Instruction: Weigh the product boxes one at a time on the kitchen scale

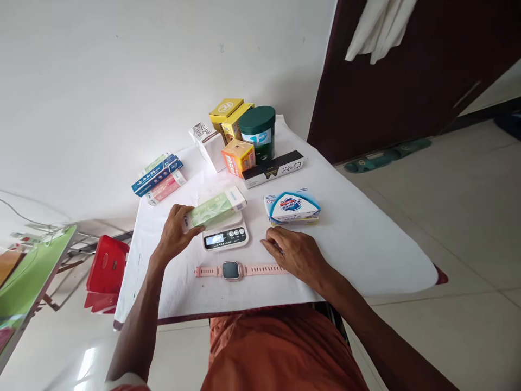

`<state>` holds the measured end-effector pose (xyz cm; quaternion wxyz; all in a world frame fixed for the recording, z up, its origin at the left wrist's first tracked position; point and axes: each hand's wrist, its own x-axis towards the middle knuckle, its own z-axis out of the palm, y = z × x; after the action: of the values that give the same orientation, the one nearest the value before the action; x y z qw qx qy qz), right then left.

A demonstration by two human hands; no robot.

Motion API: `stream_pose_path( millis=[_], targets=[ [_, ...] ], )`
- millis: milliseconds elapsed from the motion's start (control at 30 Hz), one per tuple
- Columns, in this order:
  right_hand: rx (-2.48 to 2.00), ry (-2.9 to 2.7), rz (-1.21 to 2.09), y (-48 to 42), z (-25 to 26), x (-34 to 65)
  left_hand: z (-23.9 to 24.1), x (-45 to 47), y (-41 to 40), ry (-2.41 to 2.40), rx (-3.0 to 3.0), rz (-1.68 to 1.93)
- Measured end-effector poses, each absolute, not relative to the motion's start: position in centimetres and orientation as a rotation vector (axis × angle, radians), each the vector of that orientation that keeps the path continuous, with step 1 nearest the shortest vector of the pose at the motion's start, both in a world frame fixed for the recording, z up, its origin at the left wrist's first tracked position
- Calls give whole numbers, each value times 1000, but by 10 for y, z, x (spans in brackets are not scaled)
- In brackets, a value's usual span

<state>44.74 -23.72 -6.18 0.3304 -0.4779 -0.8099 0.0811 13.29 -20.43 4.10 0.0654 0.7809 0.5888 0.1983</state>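
My left hand [174, 231] grips the left end of a long green and white box [215, 208], which lies across the pan of a small white digital scale [226, 237]. My right hand [293, 253] rests on the white tablecloth [366, 239] with its fingers curled loosely and nothing in them. It touches the right strap end of a pink smartwatch [232, 269] laid flat in front of the scale. A white and blue soap box [292, 207] sits just beyond my right hand.
At the table's far end stand a green-lidded tin [258, 132], yellow boxes [228, 115], an orange box [239, 157], a white box [208, 142] and a long black and white box [273, 169]. Toothpaste boxes [159, 176] lie far left. A red stool [105, 271] stands left.
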Motion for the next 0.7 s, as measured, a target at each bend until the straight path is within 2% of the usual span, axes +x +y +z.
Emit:
stream_pose_path(
  millis=[267, 533, 700],
  targets=[
    [-1249, -2115, 216, -238, -63, 448, 37, 129, -197, 1711, 2303, 584],
    [-1234, -2108, 191, -238, -62, 448, 66, 123, -199, 1791, 2206, 906],
    [-1222, -2114, 160, -238, -62, 447, 57, 144, -195, 1727, 2380, 779]
  ],
)
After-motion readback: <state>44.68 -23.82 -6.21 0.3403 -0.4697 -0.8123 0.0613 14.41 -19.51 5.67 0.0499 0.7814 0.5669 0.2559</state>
